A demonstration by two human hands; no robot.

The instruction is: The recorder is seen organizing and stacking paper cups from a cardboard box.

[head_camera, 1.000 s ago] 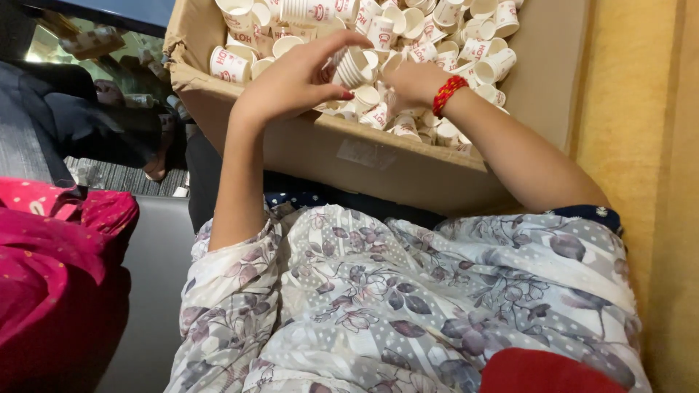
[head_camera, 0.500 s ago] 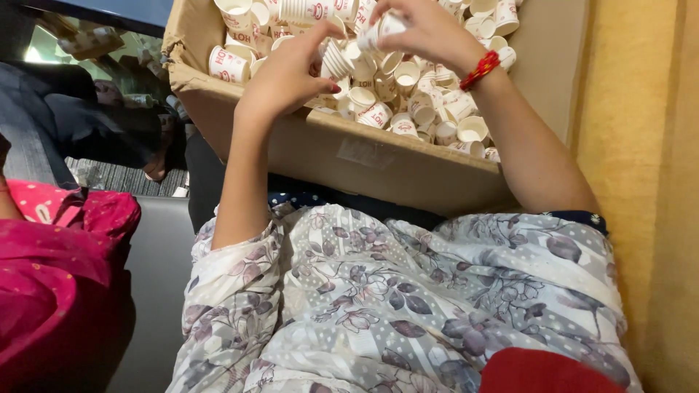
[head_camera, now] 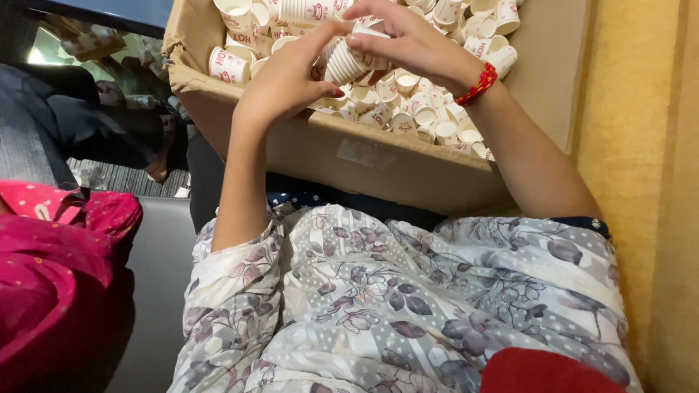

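The stack of paper cups point(head_camera: 348, 60) is held above the open cardboard box point(head_camera: 378, 156), between both hands. The stack is short, white and ribbed, with red print. Its long axis runs on a slant, from lower left to upper right. The wider rim end lies at the upper right, under the right hand point(head_camera: 408, 40); the narrower base end points down and to the left, toward the left hand point(head_camera: 287, 84).

The fingers of the right hand are curled over the upper end of the stack and clamped on it, with the fingertips point(head_camera: 357, 42) pressing on its upper side. The left hand grips the lower end: its thumb point(head_camera: 326, 89) lies just below the stack, and its index finger point(head_camera: 320, 33) reaches up along the near side, so those fingers are closed on the stack as well. The stack sits between the two sets of fingers and touches both.

A red thread bracelet point(head_camera: 478, 84) circles the right wrist. Directly below the fingers, loose paper cups point(head_camera: 408, 120) fill the box in a jumble, some upright and some on their sides. Nearer than the box lies a lap covered by grey floral cloth point(head_camera: 408, 306). To the left of the left forearm is a pink garment point(head_camera: 51, 269).
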